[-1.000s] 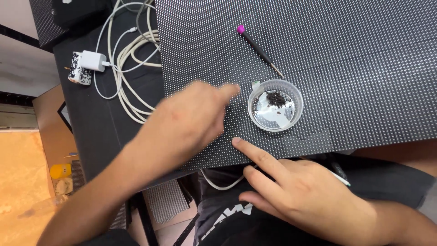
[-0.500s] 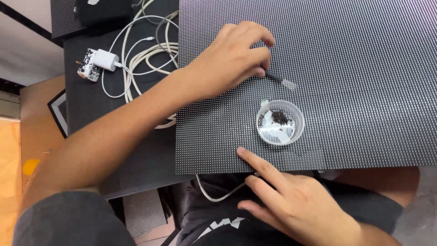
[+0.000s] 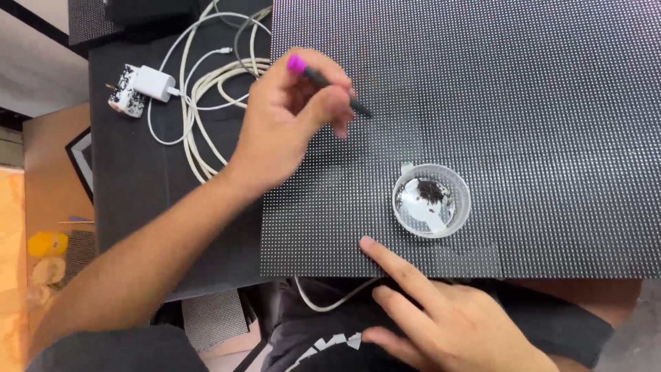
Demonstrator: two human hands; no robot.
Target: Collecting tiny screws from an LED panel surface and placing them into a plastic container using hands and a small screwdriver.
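Gripping thin tool (image 3: 327,83) with pink cap in closed left hand (image 3: 289,120), tip hovering over dotted panel (image 3: 523,103). Steadying panel's near edge with right hand (image 3: 447,324), fingers spread, holding nothing. Keeping tip steady, avoiding small clear cup (image 3: 432,201) nearby.

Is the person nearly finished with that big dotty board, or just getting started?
Looks early on. Done: the left hand has picked up the thin tool with a pink cap. In hand: its tip points at the dotted panel, while the right hand steadies the panel's near edge. Left: the small clear cup holds only a few dark bits.
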